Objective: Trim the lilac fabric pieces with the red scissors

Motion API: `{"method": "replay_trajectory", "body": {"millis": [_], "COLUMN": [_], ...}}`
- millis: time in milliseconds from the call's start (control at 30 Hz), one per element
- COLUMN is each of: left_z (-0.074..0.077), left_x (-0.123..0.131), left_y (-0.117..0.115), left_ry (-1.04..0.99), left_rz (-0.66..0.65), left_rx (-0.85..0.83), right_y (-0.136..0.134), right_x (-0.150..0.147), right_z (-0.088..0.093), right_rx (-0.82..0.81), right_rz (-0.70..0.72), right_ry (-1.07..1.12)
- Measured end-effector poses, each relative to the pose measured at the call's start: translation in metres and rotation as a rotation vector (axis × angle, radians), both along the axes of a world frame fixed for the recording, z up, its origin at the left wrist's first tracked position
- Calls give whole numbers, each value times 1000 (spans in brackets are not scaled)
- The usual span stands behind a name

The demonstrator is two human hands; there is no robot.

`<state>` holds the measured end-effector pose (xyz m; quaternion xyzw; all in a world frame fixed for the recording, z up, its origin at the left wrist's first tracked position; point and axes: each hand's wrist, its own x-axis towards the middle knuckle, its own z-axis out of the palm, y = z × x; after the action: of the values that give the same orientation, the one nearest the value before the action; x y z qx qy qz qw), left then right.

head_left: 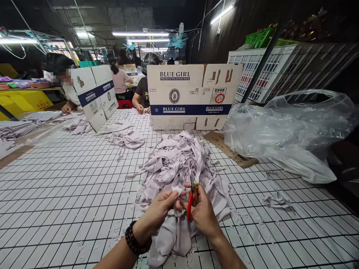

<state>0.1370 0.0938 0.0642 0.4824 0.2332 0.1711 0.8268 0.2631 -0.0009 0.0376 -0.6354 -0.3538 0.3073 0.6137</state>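
Observation:
My left hand (162, 207), with a dark beaded bracelet on its wrist, pinches a pale lilac fabric piece (171, 239) that hangs down toward the table's near side. My right hand (203, 213) has its fingers in the handles of red-handled scissors (190, 205). Their blades point up and away, close to the fabric at my left fingertips. Whether the blades touch the cloth, I cannot tell. Just beyond both hands rises a heap of crumpled lilac fabric pieces (176, 157).
A white gridded table (70, 194) carries small scattered trimmings. Cardboard panels (193, 93) stand behind the heap. Clear plastic bags (286, 127) and brown cardboard (230, 149) lie right; fabric scraps (277, 201) lie nearer. Co-workers sit across the table, one with a hand (67, 107) on fabric.

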Motion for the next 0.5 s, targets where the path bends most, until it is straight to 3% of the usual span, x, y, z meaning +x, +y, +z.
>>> {"method": "replay_trajectory", "body": {"millis": [133, 300, 500], "left_z": [2, -2, 2], "left_x": [-5, -13, -10], "left_y": [-4, -9, -15], "left_ry": [-34, 4, -10], "left_rz": [-44, -51, 23], "left_rx": [-95, -40, 7], "right_y": [15, 16, 9], "right_x": [4, 11, 2], "right_z": [-2, 3, 5], "right_rx": [68, 102, 63], "right_rz": [-9, -4, 261], "right_ry": [48, 50, 199]}}
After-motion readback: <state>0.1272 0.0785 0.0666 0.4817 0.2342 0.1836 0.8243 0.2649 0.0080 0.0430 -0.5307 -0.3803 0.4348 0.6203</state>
